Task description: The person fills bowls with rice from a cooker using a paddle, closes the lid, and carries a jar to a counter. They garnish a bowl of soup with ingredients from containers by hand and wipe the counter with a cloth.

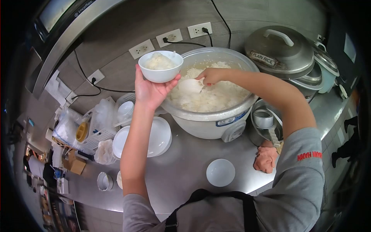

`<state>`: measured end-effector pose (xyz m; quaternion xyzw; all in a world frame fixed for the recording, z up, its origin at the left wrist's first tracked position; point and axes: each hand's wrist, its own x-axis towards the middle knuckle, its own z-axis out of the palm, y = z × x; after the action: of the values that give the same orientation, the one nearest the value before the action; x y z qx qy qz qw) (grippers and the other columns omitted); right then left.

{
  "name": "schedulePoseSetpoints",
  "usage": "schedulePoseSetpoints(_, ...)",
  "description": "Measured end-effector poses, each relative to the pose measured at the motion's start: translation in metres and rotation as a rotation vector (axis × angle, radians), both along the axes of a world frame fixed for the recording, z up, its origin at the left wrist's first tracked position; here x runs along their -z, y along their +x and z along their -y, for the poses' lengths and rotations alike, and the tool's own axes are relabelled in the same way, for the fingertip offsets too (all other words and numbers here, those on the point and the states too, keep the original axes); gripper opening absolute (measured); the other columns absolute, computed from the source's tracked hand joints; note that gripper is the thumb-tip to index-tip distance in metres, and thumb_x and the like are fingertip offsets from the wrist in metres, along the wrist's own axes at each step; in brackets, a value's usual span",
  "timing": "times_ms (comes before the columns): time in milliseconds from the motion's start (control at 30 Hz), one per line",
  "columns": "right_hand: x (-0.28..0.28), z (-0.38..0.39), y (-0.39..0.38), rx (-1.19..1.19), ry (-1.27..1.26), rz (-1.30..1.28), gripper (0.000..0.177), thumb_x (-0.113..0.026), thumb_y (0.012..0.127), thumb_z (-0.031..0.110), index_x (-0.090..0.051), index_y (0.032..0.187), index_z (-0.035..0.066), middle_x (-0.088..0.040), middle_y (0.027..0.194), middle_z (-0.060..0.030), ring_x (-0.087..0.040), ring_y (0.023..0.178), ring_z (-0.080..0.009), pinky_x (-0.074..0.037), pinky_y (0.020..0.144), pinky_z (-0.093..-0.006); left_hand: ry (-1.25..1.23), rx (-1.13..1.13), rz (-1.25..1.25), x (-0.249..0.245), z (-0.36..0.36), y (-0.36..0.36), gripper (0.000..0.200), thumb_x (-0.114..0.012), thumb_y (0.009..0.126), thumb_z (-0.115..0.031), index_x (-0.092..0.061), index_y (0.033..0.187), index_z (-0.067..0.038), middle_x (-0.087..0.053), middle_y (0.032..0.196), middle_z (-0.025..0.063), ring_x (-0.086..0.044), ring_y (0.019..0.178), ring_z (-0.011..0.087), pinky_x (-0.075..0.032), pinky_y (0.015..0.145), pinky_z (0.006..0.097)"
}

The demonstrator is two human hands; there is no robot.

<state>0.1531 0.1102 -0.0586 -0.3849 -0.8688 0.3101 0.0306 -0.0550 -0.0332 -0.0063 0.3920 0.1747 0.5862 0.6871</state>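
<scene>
My left hand (154, 89) holds up a white bowl (160, 75) from below, its fingers around the base. A mound of cooked rice (159, 61) fills that bowl. Inside the large rice cooker (201, 120), my right hand (211, 76) grips a white rice paddle (191, 86), whose blade rests against the rice. Much of the pot is filled with white rice (216, 96). The raised bowl is at the pot's left rim, slightly above it. On the steel counter in front of the cooker stands another white bowl (220, 172).
At right are a large lid (280, 50) marked "PLAIN RICE", a metal pot with a cup (263, 118) inside, and a crumpled pinkish cloth (266, 157). Stacked white bowls (159, 137) and a white basket (101, 131) stand left. Cords (185, 43) run from wall outlets behind.
</scene>
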Motion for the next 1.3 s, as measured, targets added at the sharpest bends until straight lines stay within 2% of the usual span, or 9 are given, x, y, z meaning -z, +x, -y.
schedulePoseSetpoints(100,-0.009,0.013,0.007,-0.016,-0.137,-0.108,0.048,-0.049,0.065,0.008,-0.057,0.113,0.008,-0.056,0.062,-0.0062,-0.050,0.052,-0.0112,-0.040,0.049,-0.0231,0.051,0.009,-0.051,-0.003,0.001,-0.004,0.075,-0.017,0.085,-0.061,-0.024,0.132,-0.003,-0.036,0.122,0.0328,-0.052,0.100,0.0403,-0.049,0.080,0.0407)
schedulePoseSetpoints(167,-0.012,0.020,0.005,-0.081,-0.185,-0.110,0.047,-0.050,0.066,0.009,-0.058,0.112,0.007,-0.055,0.061,-0.0048,-0.048,0.051,-0.0105,-0.039,0.049,-0.0229,-0.002,0.049,0.018,-0.004,-0.003,-0.005,0.075,-0.016,0.084,-0.063,-0.027,0.130,-0.004,-0.040,0.123,0.0231,-0.051,0.098,0.0423,-0.050,0.078,0.0431)
schedulePoseSetpoints(400,-0.021,0.045,0.021,-0.137,-0.295,-0.111,0.043,-0.050,0.069,0.008,-0.059,0.110,0.007,-0.049,0.055,-0.0003,-0.043,0.050,-0.0073,-0.035,0.049,-0.0219,-0.017,0.013,0.004,-0.004,-0.007,-0.002,0.075,-0.017,0.084,-0.062,-0.024,0.130,-0.003,-0.039,0.123,0.0235,-0.051,0.098,0.0425,-0.050,0.078,0.0430)
schedulePoseSetpoints(733,-0.063,0.036,0.063,0.016,-0.455,-0.139,0.039,-0.053,0.071,0.007,-0.057,0.109,-0.001,-0.052,0.062,-0.0014,-0.043,0.052,-0.0073,-0.035,0.049,-0.0221,0.019,-0.170,-0.105,-0.004,-0.009,-0.016,0.064,-0.035,0.085,-0.049,-0.025,0.131,-0.006,-0.031,0.132,0.0183,-0.036,0.118,0.0368,-0.035,0.096,0.0492)
schedulePoseSetpoints(1033,-0.128,0.043,0.049,0.258,0.271,-0.117,0.036,-0.050,0.076,0.013,-0.058,0.111,0.011,-0.056,0.066,-0.0053,-0.049,0.055,-0.0120,-0.039,0.051,-0.0250,-0.037,-0.116,-0.090,0.008,-0.019,0.038,0.063,-0.035,0.085,-0.048,-0.026,0.132,-0.007,-0.032,0.133,0.0150,-0.033,0.121,0.0329,-0.031,0.096,0.0499)
schedulePoseSetpoints(1100,-0.111,0.045,0.036,0.252,0.950,0.019,0.039,-0.047,0.076,0.013,-0.056,0.114,0.015,-0.059,0.071,-0.0121,-0.055,0.059,-0.0198,-0.041,0.053,-0.0312,-0.062,-0.142,-0.095,0.007,-0.019,0.056,0.063,-0.033,0.086,-0.049,-0.025,0.132,-0.007,-0.031,0.133,0.0150,-0.033,0.121,0.0326,-0.030,0.097,0.0500)
schedulePoseSetpoints(1167,-0.108,0.086,0.029,0.332,0.983,0.114,0.039,-0.048,0.076,0.009,-0.054,0.114,0.011,-0.060,0.076,-0.0150,-0.058,0.067,-0.0241,-0.042,0.061,-0.0345,-0.116,-0.225,-0.027,0.005,-0.020,0.069,0.062,-0.026,0.088,-0.052,-0.025,0.132,-0.008,-0.031,0.132,0.0147,-0.031,0.122,0.0321,-0.028,0.099,0.0501)
schedulePoseSetpoints(1233,-0.091,0.092,0.027,0.249,1.492,0.112,0.022,-0.051,0.072,0.013,-0.057,0.089,0.002,-0.059,0.072,-0.0102,-0.058,0.069,-0.0212,-0.039,0.073,-0.0359,-0.112,-0.223,-0.039,0.001,-0.015,0.079,0.061,-0.023,0.089,-0.052,-0.024,0.132,-0.008,-0.031,0.132,0.0144,-0.030,0.122,0.0319,-0.028,0.099,0.0504)
schedulePoseSetpoints(1300,-0.080,0.098,0.025,0.212,1.555,0.066,0.023,-0.051,0.070,0.012,-0.057,0.088,-0.001,-0.058,0.071,-0.0097,-0.057,0.068,-0.0207,-0.037,0.076,-0.0356,-0.107,-0.222,-0.056,-0.002,-0.012,0.082,0.060,-0.020,0.090,-0.052,-0.024,0.132,-0.009,-0.031,0.132,0.0141,-0.030,0.123,0.0317,-0.027,0.099,0.0506)
